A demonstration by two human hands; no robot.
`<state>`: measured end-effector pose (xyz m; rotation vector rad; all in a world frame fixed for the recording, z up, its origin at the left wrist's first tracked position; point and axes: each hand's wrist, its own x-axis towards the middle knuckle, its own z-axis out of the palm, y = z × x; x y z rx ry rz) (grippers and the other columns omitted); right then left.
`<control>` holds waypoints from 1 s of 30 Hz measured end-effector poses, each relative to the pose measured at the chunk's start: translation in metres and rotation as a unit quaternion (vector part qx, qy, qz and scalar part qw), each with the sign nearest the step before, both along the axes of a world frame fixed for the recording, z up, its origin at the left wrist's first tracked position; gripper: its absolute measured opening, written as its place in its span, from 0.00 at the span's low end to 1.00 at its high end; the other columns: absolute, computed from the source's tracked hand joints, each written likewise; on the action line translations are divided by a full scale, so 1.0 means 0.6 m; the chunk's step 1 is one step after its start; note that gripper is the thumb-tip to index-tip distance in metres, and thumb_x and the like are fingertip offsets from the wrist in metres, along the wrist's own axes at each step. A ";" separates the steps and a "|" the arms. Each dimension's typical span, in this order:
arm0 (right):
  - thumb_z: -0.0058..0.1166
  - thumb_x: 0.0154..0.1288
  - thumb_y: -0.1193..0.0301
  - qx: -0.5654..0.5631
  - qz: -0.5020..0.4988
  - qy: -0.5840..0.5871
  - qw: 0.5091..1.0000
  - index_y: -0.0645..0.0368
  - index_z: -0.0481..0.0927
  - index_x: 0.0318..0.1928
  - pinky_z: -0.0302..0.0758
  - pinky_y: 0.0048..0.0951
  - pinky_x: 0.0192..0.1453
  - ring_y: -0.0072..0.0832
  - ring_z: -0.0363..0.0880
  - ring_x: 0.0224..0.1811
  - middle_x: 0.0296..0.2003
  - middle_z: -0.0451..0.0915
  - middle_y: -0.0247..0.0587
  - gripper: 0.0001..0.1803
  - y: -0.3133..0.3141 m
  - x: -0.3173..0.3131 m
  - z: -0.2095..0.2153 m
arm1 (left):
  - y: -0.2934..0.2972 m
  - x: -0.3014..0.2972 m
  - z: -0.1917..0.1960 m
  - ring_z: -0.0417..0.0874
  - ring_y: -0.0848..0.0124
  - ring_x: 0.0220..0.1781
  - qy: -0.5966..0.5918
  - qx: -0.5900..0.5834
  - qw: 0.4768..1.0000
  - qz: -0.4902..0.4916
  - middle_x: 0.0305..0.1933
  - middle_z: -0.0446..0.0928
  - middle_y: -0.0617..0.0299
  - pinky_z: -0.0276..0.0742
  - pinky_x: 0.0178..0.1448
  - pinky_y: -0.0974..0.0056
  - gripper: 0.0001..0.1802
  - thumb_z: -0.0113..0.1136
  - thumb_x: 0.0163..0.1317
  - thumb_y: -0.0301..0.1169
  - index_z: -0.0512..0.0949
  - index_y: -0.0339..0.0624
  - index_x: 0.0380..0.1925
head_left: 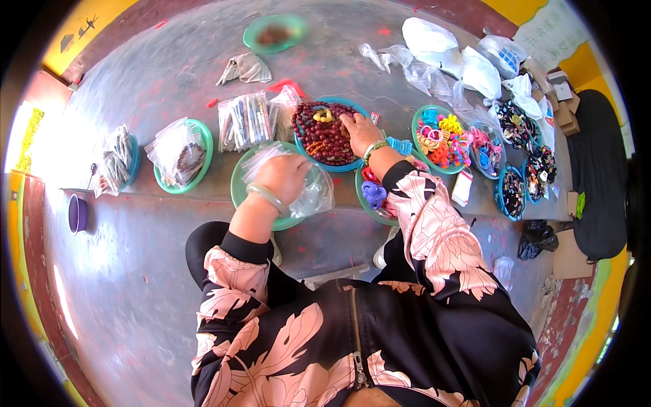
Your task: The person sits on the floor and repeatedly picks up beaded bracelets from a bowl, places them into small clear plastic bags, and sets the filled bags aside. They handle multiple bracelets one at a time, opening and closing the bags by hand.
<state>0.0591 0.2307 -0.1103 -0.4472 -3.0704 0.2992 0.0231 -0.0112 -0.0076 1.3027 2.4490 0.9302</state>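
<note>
A blue basin (349,103) in front of me is heaped with dark red bead bracelets (324,141); a small yellow beaded piece (323,116) lies on top. My right hand (361,133), with a bracelet at its wrist, reaches over the basin's right side, its fingers bent down onto the beads. Which strand they pinch is hard to see. To the left, my left hand (283,178), wearing a pale bangle (268,198), is curled at a clear plastic bag (315,192) over a green basin (237,178). Its fingertips are hidden.
Bagged pens (244,122) lie beyond the green basin. Another green basin (207,146) with bagged bracelets stands left. Colourful hair ties (444,136) fill a basin at right, near several baskets of small accessories (540,163). White plastic bags (434,42) lie behind; a purple bucket (77,213) stands far left.
</note>
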 end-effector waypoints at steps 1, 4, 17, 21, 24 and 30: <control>0.42 0.57 0.73 0.011 0.005 -0.020 1.000 0.50 0.65 0.54 0.67 0.40 0.54 0.43 0.64 0.54 0.51 0.65 0.47 0.21 -0.002 -0.003 -0.001 | 0.002 0.002 0.003 0.76 0.52 0.31 -0.003 -0.012 1.000 0.006 0.28 0.76 0.48 0.71 0.37 0.57 0.11 0.50 0.55 0.33 0.77 0.38 0.29; 0.42 0.58 0.73 0.032 0.015 -0.043 0.998 0.51 0.65 0.53 0.67 0.41 0.53 0.43 0.65 0.54 0.50 0.65 0.47 0.20 -0.006 -0.008 -0.004 | 0.004 0.005 0.005 0.76 0.52 0.32 -0.010 -0.041 0.999 0.015 0.29 0.76 0.48 0.71 0.38 0.56 0.12 0.49 0.55 0.34 0.77 0.38 0.29; 0.53 0.48 0.66 -0.132 -0.114 0.077 0.982 0.54 0.79 0.33 0.72 0.36 0.40 0.41 0.78 0.35 0.29 0.79 0.45 0.10 0.122 0.022 0.008 | 0.036 -0.005 -0.032 0.76 0.49 0.35 -0.032 -0.021 0.999 0.023 0.29 0.76 0.45 0.70 0.41 0.51 0.14 0.47 0.55 0.37 0.78 0.39 0.26; 0.54 0.50 0.70 -0.278 -0.072 0.109 0.952 0.58 0.78 0.36 0.74 0.29 0.36 0.31 0.79 0.31 0.28 0.79 0.41 0.11 0.091 0.006 0.061 | 0.004 -0.003 -0.008 0.76 0.48 0.35 -0.029 -0.059 0.995 0.073 0.30 0.76 0.45 0.71 0.41 0.51 0.14 0.47 0.54 0.37 0.78 0.40 0.27; 0.53 0.55 0.76 -0.464 -0.047 0.100 0.879 0.65 0.76 0.38 0.73 0.18 0.32 0.17 0.76 0.30 0.30 0.78 0.35 0.09 0.052 0.020 0.140 | -0.003 -0.007 -0.015 0.76 0.50 0.33 -0.027 -0.063 0.994 0.090 0.29 0.76 0.46 0.71 0.40 0.53 0.13 0.48 0.53 0.37 0.79 0.40 0.27; 0.54 0.57 0.73 -0.614 0.060 0.097 0.781 0.66 0.75 0.41 0.74 0.18 0.35 0.18 0.76 0.32 0.32 0.78 0.34 0.11 -0.001 0.043 0.216 | 0.011 -0.006 0.003 0.77 0.56 0.26 -0.064 -0.053 0.988 0.127 0.20 0.76 0.50 0.72 0.34 0.58 0.14 0.49 0.51 0.36 0.79 0.39 0.23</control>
